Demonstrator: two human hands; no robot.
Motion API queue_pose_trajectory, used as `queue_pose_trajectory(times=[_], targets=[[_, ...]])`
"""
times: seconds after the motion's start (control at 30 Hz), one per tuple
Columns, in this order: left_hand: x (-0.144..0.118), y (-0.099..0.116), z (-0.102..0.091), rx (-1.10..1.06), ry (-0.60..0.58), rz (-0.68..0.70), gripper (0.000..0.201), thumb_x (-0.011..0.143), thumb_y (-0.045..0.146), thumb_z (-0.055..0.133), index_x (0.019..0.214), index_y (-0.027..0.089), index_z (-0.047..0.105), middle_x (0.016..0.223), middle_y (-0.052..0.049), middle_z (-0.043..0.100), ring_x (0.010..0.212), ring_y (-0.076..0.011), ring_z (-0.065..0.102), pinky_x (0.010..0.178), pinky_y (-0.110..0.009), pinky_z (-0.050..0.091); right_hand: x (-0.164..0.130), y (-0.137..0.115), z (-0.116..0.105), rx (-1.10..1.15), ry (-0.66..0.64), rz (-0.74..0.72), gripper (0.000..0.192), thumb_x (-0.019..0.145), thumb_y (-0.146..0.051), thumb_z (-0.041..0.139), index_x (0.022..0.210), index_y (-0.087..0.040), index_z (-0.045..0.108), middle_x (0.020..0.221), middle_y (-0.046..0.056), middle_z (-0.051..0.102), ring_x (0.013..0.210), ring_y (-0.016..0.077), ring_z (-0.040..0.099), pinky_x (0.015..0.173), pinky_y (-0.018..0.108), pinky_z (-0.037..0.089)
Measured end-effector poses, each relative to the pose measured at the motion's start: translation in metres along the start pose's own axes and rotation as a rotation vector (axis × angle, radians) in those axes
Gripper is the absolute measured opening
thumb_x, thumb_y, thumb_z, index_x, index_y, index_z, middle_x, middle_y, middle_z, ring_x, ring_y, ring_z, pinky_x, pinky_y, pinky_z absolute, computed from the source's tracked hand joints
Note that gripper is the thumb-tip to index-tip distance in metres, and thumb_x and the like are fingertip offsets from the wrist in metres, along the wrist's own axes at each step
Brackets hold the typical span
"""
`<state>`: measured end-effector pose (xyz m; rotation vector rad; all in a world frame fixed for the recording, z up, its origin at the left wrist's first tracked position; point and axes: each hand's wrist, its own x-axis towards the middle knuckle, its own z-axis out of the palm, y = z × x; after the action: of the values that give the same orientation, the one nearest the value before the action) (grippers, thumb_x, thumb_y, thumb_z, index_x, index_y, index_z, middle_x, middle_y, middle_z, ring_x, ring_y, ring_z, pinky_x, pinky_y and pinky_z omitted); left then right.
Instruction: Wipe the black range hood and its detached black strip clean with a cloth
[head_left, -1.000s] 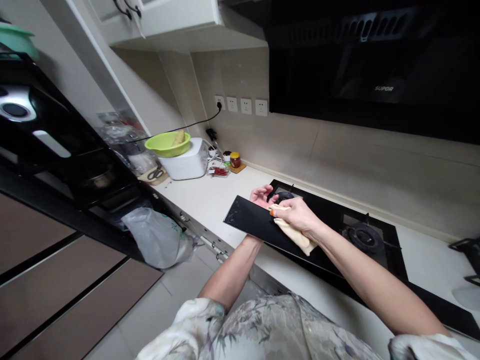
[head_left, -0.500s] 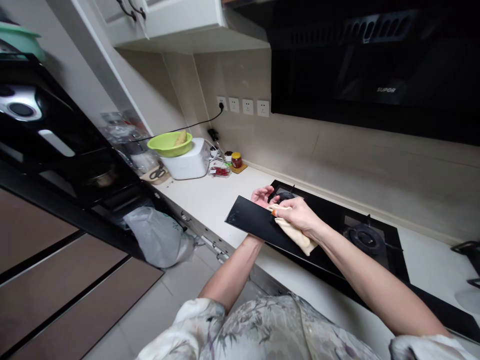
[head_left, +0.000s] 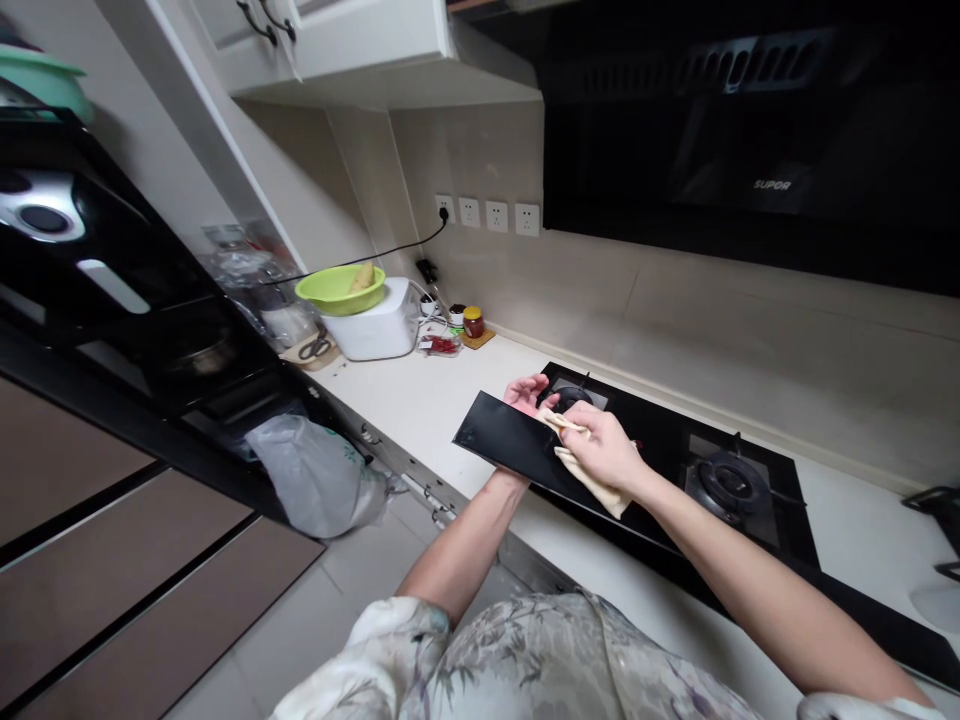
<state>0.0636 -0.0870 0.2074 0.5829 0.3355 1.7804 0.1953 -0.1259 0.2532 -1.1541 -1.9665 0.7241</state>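
Black and glossy, the flat rectangular glass panel (head_left: 510,445) is gripped from behind by the left hand (head_left: 527,392) above the white bench (head_left: 420,400), mid-wipe, the right hand (head_left: 604,450) clenched on a beige cloth (head_left: 592,478), so further strokes need steady support.

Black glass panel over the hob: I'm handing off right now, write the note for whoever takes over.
Left hand: grip on the far edge of the black glass panel, holding it tilted above the counter edge.
Right hand: presses a beige cloth flat on the panel's right part.
Around: gas hob just behind, burners uncovered; white appliance with green bowl at far left.
Done: cloth is on the panel's right end.
Left: the panel's left end shows faint smudges, so probably wipe there next.
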Motion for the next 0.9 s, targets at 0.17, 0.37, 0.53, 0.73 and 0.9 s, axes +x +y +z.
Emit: queue_pose_trajectory(times=[0.17, 0.37, 0.53, 0.73, 0.9], targets=[[0.000, 0.001, 0.000, -0.003, 0.013, -0.026, 0.010, 0.077, 0.018, 0.063, 0.086, 0.021, 0.062, 0.103, -0.006, 0.067, 0.104, -0.0199, 0.063, 0.087, -0.034, 0.055, -0.027, 0.016, 0.005, -0.233, 0.143, -0.361, 0.031, 0.093, -0.013, 0.044, 0.109, -0.016, 0.070, 0.098, 0.008, 0.060, 0.086, 0.0157, 0.057, 0.075, 0.027, 0.048], [0.002, 0.000, -0.007, -0.027, -0.035, -0.028, 0.008, 0.079, 0.018, 0.065, 0.086, 0.021, 0.064, 0.102, -0.006, 0.069, 0.101, -0.0198, 0.065, 0.083, -0.033, 0.056, -0.053, 0.028, 0.002, -0.653, 0.118, -0.586, 0.037, 0.097, -0.011, 0.042, 0.131, -0.014, 0.056, 0.112, 0.015, 0.060, 0.096, 0.0223, 0.052, 0.069, 0.032, 0.052], [-0.002, 0.002, -0.003, 0.000, -0.044, -0.050, 0.013, 0.081, 0.019, 0.069, 0.092, 0.022, 0.063, 0.105, -0.005, 0.069, 0.105, -0.0203, 0.065, 0.088, -0.035, 0.057, -0.030, 0.005, 0.015, -0.807, 0.044, -0.546, 0.036, 0.100, -0.015, 0.039, 0.131, -0.013, 0.056, 0.114, 0.017, 0.059, 0.096, 0.0235, 0.049, 0.061, 0.030, 0.051], [0.001, 0.004, 0.001, 0.035, -0.014, 0.006, 0.023, 0.076, 0.015, 0.072, 0.095, 0.023, 0.062, 0.108, -0.004, 0.069, 0.106, -0.0192, 0.065, 0.087, -0.033, 0.058, -0.008, -0.009, 0.016, -0.842, -0.035, -0.540, 0.036, 0.099, -0.018, 0.047, 0.134, -0.014, 0.056, 0.119, 0.017, 0.058, 0.100, 0.0245, 0.050, 0.061, 0.030, 0.052], [0.004, 0.005, -0.005, -0.076, 0.001, -0.020, 0.010, 0.080, 0.022, 0.064, 0.089, 0.022, 0.061, 0.103, -0.006, 0.068, 0.100, -0.0201, 0.065, 0.084, -0.036, 0.056, -0.049, 0.032, -0.007, -0.868, -0.015, -0.563, 0.040, 0.095, -0.013, 0.049, 0.135, -0.015, 0.053, 0.114, 0.015, 0.061, 0.096, 0.0222, 0.052, 0.060, 0.027, 0.049]])
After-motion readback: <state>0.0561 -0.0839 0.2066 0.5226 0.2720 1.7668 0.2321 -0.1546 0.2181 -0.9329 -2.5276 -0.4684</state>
